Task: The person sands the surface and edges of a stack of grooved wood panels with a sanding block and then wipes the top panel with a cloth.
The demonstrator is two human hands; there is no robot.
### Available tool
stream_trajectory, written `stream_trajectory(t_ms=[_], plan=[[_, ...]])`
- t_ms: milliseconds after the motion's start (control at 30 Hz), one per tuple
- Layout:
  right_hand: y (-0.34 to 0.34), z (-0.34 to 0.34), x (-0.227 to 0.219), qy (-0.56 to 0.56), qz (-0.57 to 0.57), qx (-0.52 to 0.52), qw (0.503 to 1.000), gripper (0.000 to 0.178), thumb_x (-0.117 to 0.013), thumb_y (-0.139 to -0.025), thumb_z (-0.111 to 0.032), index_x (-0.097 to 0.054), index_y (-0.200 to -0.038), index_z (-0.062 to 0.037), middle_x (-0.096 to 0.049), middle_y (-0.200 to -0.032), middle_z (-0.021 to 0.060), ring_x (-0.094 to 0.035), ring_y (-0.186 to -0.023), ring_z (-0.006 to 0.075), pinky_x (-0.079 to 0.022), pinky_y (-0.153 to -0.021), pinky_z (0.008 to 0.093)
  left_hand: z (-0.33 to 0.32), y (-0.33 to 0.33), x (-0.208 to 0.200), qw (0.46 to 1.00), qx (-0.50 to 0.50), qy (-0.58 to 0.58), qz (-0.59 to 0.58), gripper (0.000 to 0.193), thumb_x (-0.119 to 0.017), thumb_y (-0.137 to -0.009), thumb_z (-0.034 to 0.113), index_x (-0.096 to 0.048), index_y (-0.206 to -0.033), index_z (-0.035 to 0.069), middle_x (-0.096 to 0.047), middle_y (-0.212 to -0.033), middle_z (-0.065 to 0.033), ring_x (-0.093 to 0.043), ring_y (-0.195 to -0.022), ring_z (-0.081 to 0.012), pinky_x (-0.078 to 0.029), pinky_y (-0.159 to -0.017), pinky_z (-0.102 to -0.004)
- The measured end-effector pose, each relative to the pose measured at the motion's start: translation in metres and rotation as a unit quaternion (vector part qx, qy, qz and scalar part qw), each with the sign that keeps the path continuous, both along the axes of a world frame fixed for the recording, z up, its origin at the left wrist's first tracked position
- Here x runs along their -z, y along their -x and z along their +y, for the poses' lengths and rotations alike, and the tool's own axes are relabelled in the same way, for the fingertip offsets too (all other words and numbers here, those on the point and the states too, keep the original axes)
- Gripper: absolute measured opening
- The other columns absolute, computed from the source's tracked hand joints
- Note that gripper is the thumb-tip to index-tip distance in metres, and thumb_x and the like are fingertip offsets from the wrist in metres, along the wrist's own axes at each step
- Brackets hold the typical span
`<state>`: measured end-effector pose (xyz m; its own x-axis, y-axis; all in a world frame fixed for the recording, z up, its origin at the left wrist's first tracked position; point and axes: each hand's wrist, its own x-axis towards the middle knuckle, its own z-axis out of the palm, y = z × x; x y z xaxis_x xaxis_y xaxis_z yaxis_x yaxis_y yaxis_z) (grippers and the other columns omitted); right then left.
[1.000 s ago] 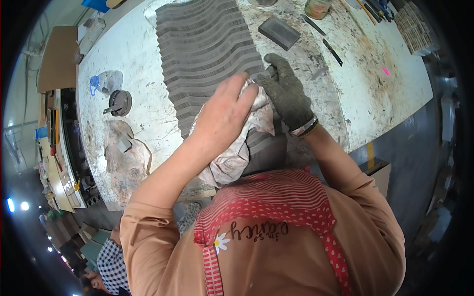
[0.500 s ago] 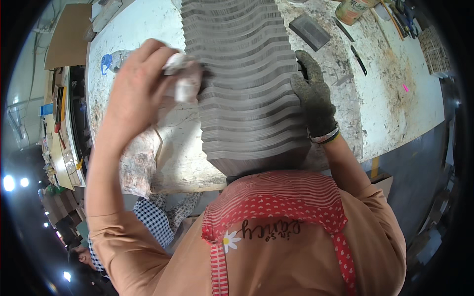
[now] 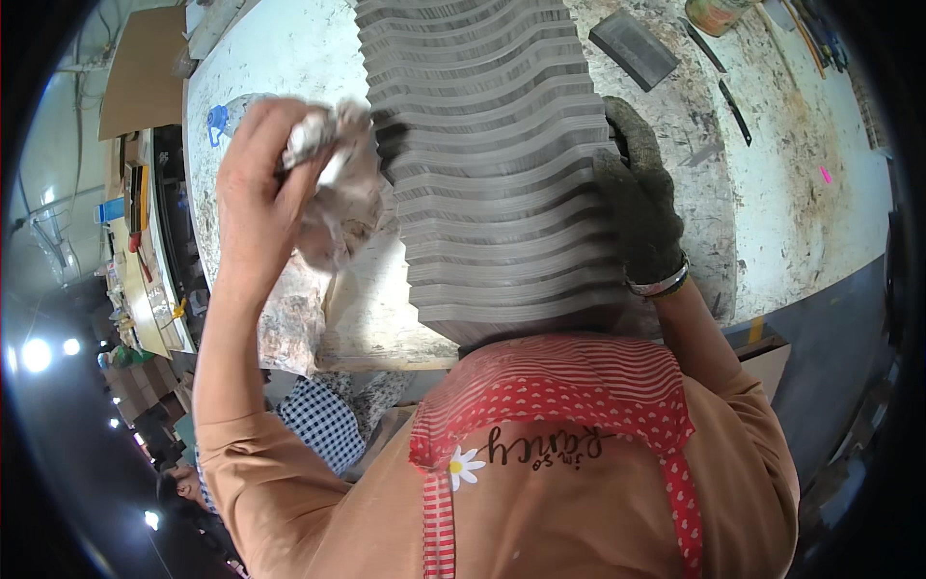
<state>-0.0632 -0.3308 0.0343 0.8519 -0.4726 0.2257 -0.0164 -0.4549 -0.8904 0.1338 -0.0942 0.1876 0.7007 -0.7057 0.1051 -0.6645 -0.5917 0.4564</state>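
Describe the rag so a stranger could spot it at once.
Start at the big grey ribbed slab on the white workbench. At its left edge, the bare left hand grips the rag. It is the only crumpled, dirty-white cloth there.

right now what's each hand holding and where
Left hand grips a crumpled whitish rag by its top; gloved right hand braces the grey ribbed slab's right edge.

A workshop. A paint- and plaster-stained white workbench (image 3: pixel 801 193) is carrying scattered hand tools: a dark rectangular sanding block (image 3: pixel 633 48) and a black-handled knife (image 3: pixel 734 112). Cluttered shelving (image 3: pixel 145 251) is standing alongside, and bare ceiling lamps (image 3: pixel 37 353) are glaring beyond.
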Motion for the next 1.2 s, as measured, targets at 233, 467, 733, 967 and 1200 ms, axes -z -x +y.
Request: stream_trajectory(t_ms=[233,467,733,967,1200], plan=[[0.020,0.007,0.013,-0.354,0.017,0.044,0.934,0.036,-0.060,-0.097,-0.010,-0.059,-0.132,-0.0017,-0.064,-0.120,0.0164,-0.065,-0.101,0.0283,-0.055,-0.088,0.0397,-0.006,0.028,0.060,0.945,0.273,-0.108,-0.144,0.034,-0.070,-0.078,0.002,-0.068,-0.110,0.013,-0.064,-0.118,-0.0029,-0.062,-0.105,-0.0260,-0.053,-0.088,-0.0415],[0.029,0.006,0.047,-0.098,-0.107,-0.081,0.986,0.045,-0.061,-0.094,-0.003,-0.055,-0.139,0.0023,-0.057,-0.138,0.0198,-0.061,-0.116,0.0322,-0.051,-0.101,0.0420,-0.012,-0.013,0.021,0.996,0.073,0.019,-0.045,0.020,-0.068,-0.082,-0.003,-0.068,-0.099,0.008,-0.066,-0.106,-0.0091,-0.066,-0.095,-0.0255,-0.055,-0.083,-0.0392],[0.024,-0.003,0.015,0.136,0.025,-0.020,0.990,0.039,-0.065,-0.093,-0.004,-0.063,-0.132,-0.0009,-0.064,-0.126,0.0170,-0.064,-0.113,0.0338,-0.053,-0.097,0.0432,-0.026,0.010,0.061,0.926,0.284,-0.128,-0.211,0.023,-0.072,-0.077,0.006,-0.070,-0.098,0.015,-0.066,-0.115,-0.0046,-0.061,-0.101,-0.0228,-0.053,-0.083,-0.0365],[0.017,0.000,0.020,0.191,-0.052,0.016,0.980,0.030,-0.065,-0.096,-0.007,-0.065,-0.126,-0.0016,-0.066,-0.123,0.0168,-0.063,-0.113,0.0346,-0.052,-0.098,0.0430,-0.045,-0.002,0.015,0.990,0.127,-0.014,-0.055,0.031,-0.072,-0.079,-0.002,-0.072,-0.108,0.010,-0.066,-0.108,-0.0092,-0.064,-0.101,-0.0280,-0.054,-0.086,-0.0389],[0.009,-0.007,0.007,-0.160,-0.059,-0.030,0.985,0.039,-0.061,-0.095,-0.001,-0.060,-0.134,-0.0033,-0.063,-0.128,0.0176,-0.060,-0.121,0.0341,-0.050,-0.102,0.0427,-0.095,0.037,0.080,0.939,0.293,0.006,-0.179,0.031,-0.065,-0.085,0.008,-0.068,-0.115,0.009,-0.065,-0.119,-0.0129,-0.064,-0.107,-0.0284,-0.055,-0.088,-0.0394]])
